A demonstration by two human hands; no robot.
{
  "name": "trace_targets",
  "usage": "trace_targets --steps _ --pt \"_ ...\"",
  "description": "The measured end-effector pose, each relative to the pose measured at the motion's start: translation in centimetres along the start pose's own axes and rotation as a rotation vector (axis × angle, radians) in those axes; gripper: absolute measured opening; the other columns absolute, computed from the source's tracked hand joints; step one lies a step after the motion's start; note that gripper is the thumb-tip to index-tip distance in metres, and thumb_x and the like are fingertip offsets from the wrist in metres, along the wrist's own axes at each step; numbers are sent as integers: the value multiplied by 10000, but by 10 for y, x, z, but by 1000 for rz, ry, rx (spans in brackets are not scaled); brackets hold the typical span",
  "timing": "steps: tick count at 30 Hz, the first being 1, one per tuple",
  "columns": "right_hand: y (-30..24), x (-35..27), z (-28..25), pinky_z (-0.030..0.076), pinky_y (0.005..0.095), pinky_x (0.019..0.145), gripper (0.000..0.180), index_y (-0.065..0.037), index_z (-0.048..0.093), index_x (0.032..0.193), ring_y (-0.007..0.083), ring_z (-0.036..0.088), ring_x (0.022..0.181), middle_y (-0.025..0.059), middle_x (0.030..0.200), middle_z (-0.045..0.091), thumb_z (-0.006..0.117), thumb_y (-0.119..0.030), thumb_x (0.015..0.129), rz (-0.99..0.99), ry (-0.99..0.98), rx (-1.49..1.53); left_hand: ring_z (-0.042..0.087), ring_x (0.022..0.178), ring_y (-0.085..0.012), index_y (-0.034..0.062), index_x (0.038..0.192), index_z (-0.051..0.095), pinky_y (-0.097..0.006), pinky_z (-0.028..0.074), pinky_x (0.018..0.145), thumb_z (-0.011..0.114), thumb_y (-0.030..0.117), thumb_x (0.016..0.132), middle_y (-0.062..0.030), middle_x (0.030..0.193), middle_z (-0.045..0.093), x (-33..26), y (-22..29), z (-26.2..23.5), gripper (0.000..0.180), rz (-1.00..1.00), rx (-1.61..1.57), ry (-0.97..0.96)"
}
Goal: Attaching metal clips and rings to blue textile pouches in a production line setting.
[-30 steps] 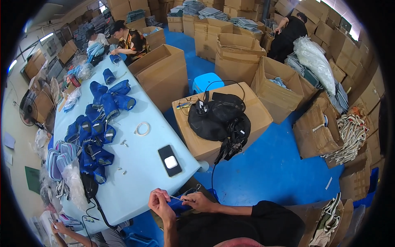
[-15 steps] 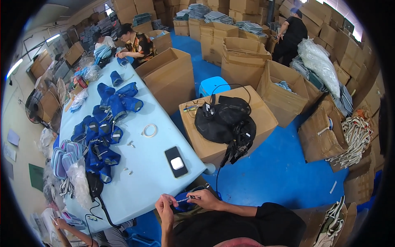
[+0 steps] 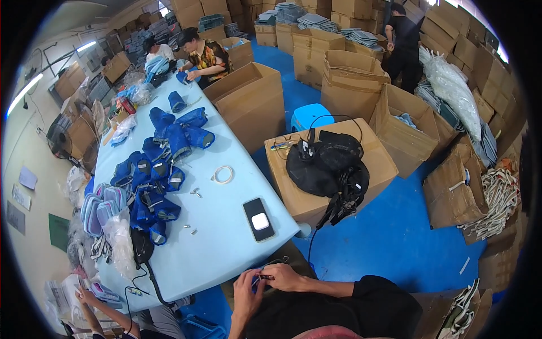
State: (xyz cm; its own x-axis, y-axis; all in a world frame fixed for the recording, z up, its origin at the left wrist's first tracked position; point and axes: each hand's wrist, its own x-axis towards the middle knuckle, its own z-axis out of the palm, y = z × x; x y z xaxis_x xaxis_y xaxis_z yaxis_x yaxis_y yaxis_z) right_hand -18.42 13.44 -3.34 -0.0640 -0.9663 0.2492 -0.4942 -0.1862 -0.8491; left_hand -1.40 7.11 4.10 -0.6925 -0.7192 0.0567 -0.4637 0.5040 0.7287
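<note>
Just beyond the near edge of the table, over my lap, my two hands are close together with their fingers closed. Blue fabric (image 3: 256, 281) shows between the fingers of my left hand (image 3: 246, 292). My right hand (image 3: 283, 277) pinches something small and dark beside it, too covered to name. On the light blue tabletop (image 3: 220, 248) lie several dark blue fabric pouches (image 3: 152, 192), heaped at the left. A black phone (image 3: 258, 219) with a white case (image 3: 260, 221) on it lies nearest my hands. Small metal pieces (image 3: 195, 193) and a white ring-shaped coil (image 3: 222, 174) are scattered between.
A cardboard box (image 3: 333, 164) right of the table carries a black bag (image 3: 327, 164). Open cartons (image 3: 248, 101) and a blue stool (image 3: 310, 116) stand behind. Another person's hands (image 3: 84, 296) are at lower left; people (image 3: 206, 56) sit at the table's far end; one (image 3: 403, 48) stands.
My hands have come together; a thin grey cord stretched between them before is now hidden. The view has shifted, so the table and boxes appear farther right.
</note>
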Motion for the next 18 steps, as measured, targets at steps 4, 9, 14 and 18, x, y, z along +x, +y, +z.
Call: trace_targets --steps 4,9,14,18 --pt "1 -3 2 498 443 649 229 -49 719 1078 329 650 751 116 825 625 754 -188 899 -14 23 -19 704 1043 -376 0 1258 657 -422 551 923 696 92 960 -210 1146 714 1 -2 -2 314 -22 -78 -14" --pt "-7 -9 -10 509 449 678 243 -41 723 1117 359 651 788 136 857 621 744 -163 908 101 -46 -32 734 966 -342 2 1218 685 -403 582 833 714 152 974 -197 1106 733 2 -8 1 289 -87 -204 -55" --pt "-3 -9 -8 508 448 684 253 -37 729 1125 357 652 799 144 872 619 749 -168 909 64 11 -27 727 874 -173 -44 1137 722 -332 578 811 718 131 984 -165 996 769 -2 -4 3 232 -239 -367 4" --pt "-2 -3 -8 515 468 689 241 -63 723 1135 366 664 836 134 898 635 712 -210 944 60 -20 -6 689 824 -121 -37 1101 735 -296 566 784 712 147 998 -123 914 768 -7 -20 9 212 -308 -240 43"
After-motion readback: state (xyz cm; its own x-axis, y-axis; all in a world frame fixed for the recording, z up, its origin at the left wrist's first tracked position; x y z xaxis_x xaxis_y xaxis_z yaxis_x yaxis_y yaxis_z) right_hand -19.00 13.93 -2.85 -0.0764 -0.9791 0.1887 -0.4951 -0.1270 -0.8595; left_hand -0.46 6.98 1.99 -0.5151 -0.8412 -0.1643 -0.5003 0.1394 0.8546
